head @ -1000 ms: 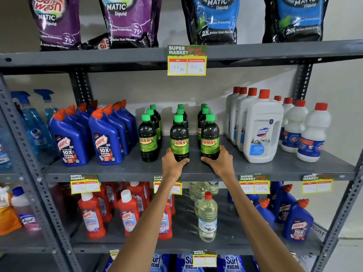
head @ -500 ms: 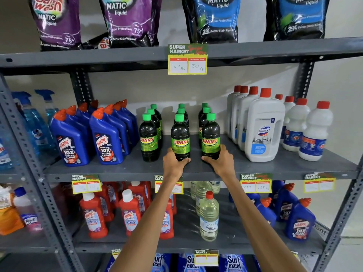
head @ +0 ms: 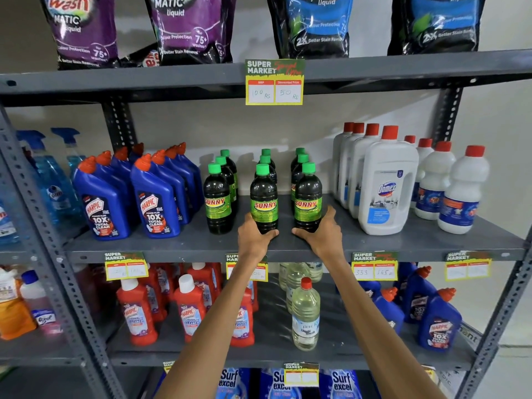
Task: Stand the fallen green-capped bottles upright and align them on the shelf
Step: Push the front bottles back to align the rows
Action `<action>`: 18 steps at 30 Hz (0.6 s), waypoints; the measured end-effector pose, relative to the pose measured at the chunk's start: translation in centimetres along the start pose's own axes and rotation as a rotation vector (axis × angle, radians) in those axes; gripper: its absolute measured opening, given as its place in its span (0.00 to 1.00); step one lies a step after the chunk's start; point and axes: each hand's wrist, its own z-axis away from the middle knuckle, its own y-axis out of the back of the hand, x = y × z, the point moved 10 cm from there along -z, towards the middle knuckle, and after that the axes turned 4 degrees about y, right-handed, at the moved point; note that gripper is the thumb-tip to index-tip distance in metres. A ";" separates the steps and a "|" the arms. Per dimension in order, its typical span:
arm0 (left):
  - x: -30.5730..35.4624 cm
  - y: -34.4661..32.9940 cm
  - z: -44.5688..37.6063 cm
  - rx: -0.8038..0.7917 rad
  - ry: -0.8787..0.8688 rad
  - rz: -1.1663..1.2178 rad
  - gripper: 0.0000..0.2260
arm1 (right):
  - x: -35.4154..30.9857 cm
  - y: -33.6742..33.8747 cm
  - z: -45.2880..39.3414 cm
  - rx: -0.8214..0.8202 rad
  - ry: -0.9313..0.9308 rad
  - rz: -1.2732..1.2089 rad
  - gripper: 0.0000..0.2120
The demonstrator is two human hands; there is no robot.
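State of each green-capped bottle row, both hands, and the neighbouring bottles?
Left green-capped row: upright, untouched.
Middle front bottle: upright, left hand gripping base.
Right front bottle: upright, right hand gripping base.
Harpic bottles: upright.
Domex bottle: upright.

change: none in hands or bottles | view: shelf sits slightly lower in frame than 1 s ago
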 end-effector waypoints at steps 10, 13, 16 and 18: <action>-1.5 10.0 4.9 0.359 -0.103 0.074 0.32 | -4.2 -3.0 5.9 0.016 0.176 -0.126 0.20; -3.9 11.8 0.4 0.339 0.072 0.006 0.41 | -5.9 -7.1 3.5 -0.118 0.098 -0.037 0.37; -5.8 10.9 -3.0 0.145 0.175 -0.047 0.42 | -5.8 -9.2 1.4 -0.125 0.015 0.001 0.38; -5.9 10.7 -3.8 0.096 0.167 -0.031 0.34 | -5.4 -9.6 0.4 -0.115 -0.008 0.001 0.33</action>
